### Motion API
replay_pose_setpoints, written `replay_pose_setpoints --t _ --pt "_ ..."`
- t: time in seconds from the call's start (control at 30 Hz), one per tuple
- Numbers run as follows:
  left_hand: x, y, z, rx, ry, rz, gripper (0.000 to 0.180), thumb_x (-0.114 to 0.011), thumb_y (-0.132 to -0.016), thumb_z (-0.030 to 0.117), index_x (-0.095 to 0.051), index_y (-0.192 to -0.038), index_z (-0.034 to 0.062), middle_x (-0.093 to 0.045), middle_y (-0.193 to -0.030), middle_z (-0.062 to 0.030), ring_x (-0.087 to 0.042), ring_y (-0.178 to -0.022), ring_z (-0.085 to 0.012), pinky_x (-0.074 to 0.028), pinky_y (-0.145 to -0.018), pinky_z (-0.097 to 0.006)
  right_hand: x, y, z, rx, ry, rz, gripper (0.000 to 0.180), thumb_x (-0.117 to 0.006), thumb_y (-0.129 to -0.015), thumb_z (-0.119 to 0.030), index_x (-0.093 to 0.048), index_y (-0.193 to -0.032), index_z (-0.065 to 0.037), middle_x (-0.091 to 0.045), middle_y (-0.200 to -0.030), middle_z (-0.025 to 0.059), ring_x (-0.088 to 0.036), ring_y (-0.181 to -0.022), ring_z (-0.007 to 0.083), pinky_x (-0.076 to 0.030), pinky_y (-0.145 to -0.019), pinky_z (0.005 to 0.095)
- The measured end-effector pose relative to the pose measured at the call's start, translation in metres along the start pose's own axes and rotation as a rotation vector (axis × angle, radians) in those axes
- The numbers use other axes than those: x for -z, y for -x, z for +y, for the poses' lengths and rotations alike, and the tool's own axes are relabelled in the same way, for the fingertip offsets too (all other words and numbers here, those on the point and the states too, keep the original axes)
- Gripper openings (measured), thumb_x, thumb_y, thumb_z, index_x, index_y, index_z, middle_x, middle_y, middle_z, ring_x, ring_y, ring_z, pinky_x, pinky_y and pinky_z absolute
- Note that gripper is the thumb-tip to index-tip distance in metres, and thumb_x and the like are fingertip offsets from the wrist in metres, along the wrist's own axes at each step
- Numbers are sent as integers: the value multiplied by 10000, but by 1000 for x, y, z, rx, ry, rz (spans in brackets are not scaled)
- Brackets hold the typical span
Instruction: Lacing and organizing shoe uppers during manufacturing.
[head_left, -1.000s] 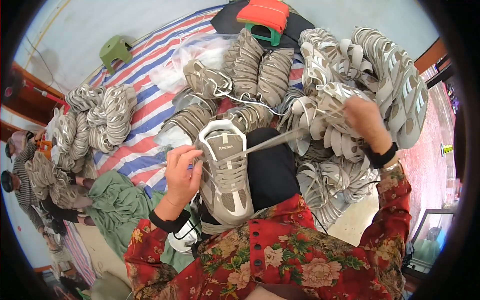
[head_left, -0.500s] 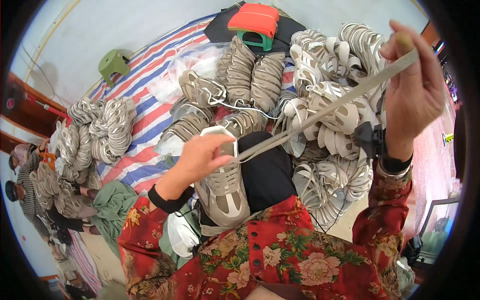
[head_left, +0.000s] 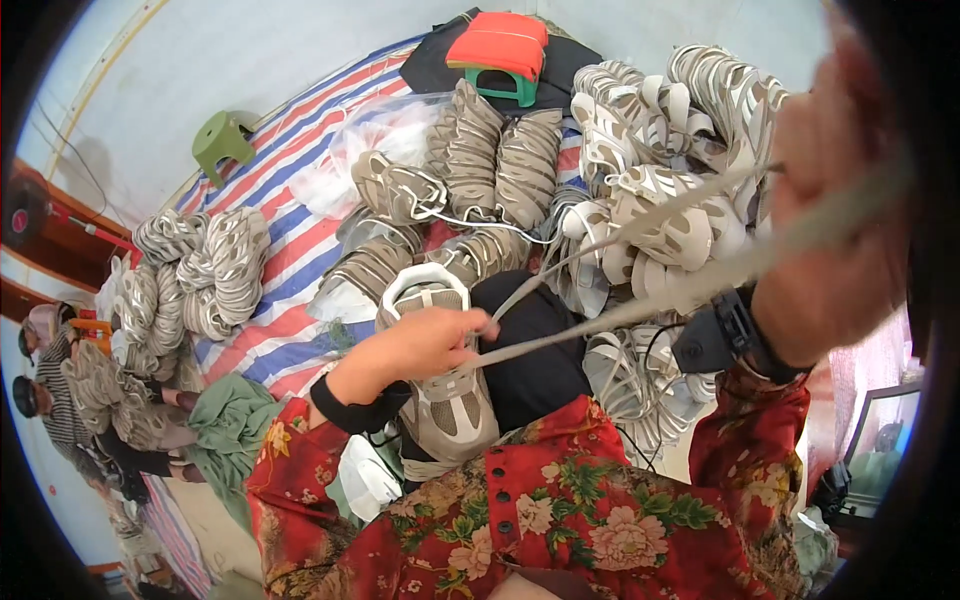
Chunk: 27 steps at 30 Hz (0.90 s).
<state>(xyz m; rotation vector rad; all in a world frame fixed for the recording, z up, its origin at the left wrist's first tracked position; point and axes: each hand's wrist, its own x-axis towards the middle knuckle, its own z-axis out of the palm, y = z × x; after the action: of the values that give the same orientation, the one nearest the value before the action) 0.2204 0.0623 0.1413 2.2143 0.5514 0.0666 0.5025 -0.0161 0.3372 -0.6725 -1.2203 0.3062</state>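
Observation:
A beige and brown sneaker upper (head_left: 450, 425) rests on my lap with its toe toward me. My left hand (head_left: 415, 345) lies over its lacing area, fingers curled and pinching a strand of flat beige shoelace (head_left: 620, 310). From the upper, two strands of that lace stretch up to the right. At the upper right, my right hand (head_left: 825, 210) is raised and smeared by motion, with the lace pulled taut to it; its fingers appear closed round the lace. Black bands circle both wrists, and a dark device sits on the right one.
Bundled sneaker uppers (head_left: 650, 210) are heaped right of my knee, with more stacks (head_left: 490, 150) ahead and at left (head_left: 200, 260). Two stools, one green (head_left: 220, 145) and one under red cloth (head_left: 497, 42), stand on the striped sheet (head_left: 300, 215). Other people (head_left: 65, 400) sit at far left.
My right hand has moved outward and nearer the camera, drawing the lace with it; two separate strands now show. My left hand's fingers have curled in over the upper.

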Motion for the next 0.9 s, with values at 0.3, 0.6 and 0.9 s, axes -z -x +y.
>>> replay_pose_setpoints --t 0.3,0.6,0.9 --pt "39 86 -42 278 1028 877 201 -449 -949 236 -525 -843 83 -441 -575 25 -393 -466 -62 -521 -578 -300 31 14 41 -548 -172 -209 501 -522 -923 -253 -432 -1313 48 -565 -1212 203 -558 -1075 235 -428 -936 360" --pt "27 175 -67 367 675 1509 268 -433 -981 292 -531 -871 68 -495 -627 -12 -474 -546 -89 -511 -545 -285 168 100 91 -882 -1143 -108 438 -489 -950 -176 -415 -1322 44 -576 -1009 94 -605 -847 232 -496 -773 356" --pt "32 308 -185 572 1016 1835 347 -523 -933 266 -514 -1198 43 -573 -966 -68 -539 -732 -121 -475 -586 -238 74 166 126 -632 756 -560 358 -454 -882 -64 -512 -1235 -47 -670 -936 117 -639 -779 276 -506 -726 340"
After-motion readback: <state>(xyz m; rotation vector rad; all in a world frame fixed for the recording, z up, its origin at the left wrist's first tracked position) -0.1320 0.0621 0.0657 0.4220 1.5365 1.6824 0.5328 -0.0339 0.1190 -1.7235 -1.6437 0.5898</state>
